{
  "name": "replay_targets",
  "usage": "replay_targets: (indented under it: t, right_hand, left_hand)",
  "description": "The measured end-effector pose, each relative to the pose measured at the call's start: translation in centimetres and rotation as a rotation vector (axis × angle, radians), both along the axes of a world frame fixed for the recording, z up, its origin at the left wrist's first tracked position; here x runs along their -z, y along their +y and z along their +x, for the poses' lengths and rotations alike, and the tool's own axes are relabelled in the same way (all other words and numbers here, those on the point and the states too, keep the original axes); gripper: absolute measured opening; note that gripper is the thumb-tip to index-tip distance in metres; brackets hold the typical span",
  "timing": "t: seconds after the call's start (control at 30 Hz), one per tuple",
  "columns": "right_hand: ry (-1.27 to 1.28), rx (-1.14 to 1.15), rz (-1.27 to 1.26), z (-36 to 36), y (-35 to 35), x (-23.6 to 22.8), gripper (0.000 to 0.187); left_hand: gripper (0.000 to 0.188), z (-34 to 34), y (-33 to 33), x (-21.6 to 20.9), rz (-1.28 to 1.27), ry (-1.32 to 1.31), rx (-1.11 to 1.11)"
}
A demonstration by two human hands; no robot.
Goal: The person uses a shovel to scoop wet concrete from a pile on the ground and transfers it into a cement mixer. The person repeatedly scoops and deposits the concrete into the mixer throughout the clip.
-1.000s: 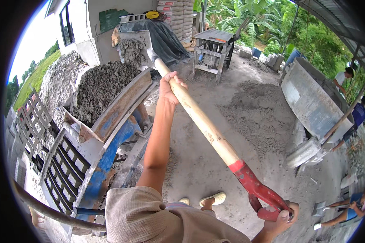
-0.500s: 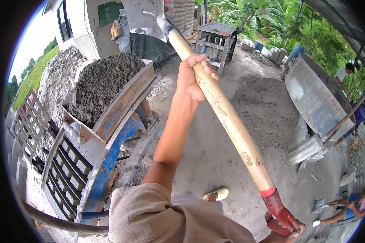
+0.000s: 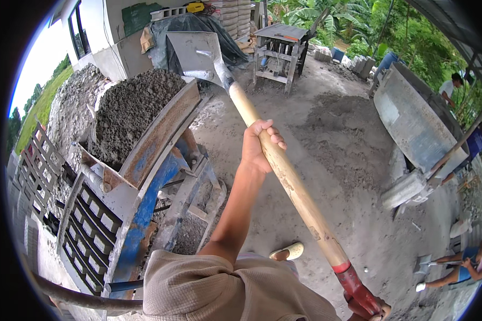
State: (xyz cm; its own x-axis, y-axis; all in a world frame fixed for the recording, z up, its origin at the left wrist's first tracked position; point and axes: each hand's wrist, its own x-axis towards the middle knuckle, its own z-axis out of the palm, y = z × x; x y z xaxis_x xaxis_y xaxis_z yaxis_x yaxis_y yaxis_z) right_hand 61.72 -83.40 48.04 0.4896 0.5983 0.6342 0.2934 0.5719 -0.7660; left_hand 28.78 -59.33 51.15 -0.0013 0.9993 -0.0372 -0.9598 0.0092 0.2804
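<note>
A shovel (image 3: 300, 198) with a wooden shaft, red handle end and flat grey metal blade slants across the view. My left hand (image 3: 262, 144) is wrapped round the shaft a little above its middle. At the lower right, my right hand (image 3: 377, 309) grips the red end, its fingers partly hidden. The blade is raised at the far left-centre, just beyond the heap of dark damp mix (image 3: 134, 112), and no load shows on it. That heap fills the hopper of a blue, rusty block machine (image 3: 158, 142) on my left.
Block moulds (image 3: 88, 232) sit at the machine's near side. A large metal mixing drum (image 3: 412, 117) stands at the right, with people beyond it. Dark mix (image 3: 343, 139) lies spread on the ground. A small table (image 3: 278, 40) stands far back; another person (image 3: 466, 262) is at lower right.
The shovel blade has come down and left, nearer the heap, and shows more fully. My left hand has moved lower with the shaft; my right hand has shifted slightly left.
</note>
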Motion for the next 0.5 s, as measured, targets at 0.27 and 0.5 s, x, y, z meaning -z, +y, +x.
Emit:
replay_targets:
  t: [0.27,0.5]
  right_hand:
    - [0.117,0.105,-0.002,5.7,1.1,1.8,0.044]
    - [-0.010,0.135,0.189,10.7,3.1,-3.8,0.039]
  left_hand:
    - [0.013,7.3,3.5,-2.6,0.053,0.096,0.093]
    - [0.028,12.7,7.6,2.9,-0.139,0.469,0.127]
